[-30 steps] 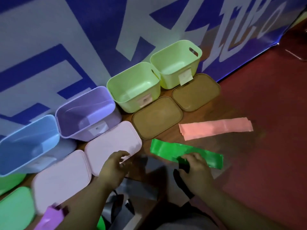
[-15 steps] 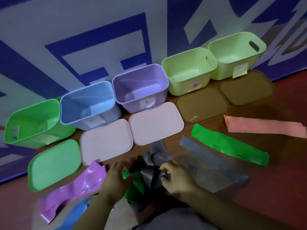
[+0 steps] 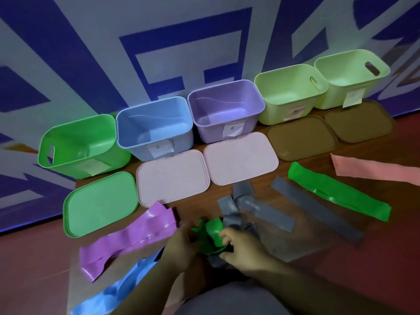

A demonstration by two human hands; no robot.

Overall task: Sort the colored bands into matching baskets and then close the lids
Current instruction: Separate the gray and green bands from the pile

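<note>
The crumpled green band [image 3: 212, 231] sits near centre between both hands. The right hand [image 3: 241, 248] curls its fingers round it; the left hand [image 3: 181, 243] is too blurred to tell. The green basket [image 3: 63, 164] lies far left, on the left hand's side.

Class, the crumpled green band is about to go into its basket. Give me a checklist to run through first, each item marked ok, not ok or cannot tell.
1. Right hand grips the crumpled green band: ok.
2. Left hand also holds it: cannot tell, blurred.
3. Band free of the grey bands beside it: cannot tell.
4. Bright green basket open, green lid lying in front: ok.
5. Lids ready to close: not ok; purple band and pink band lie unsorted.
</note>
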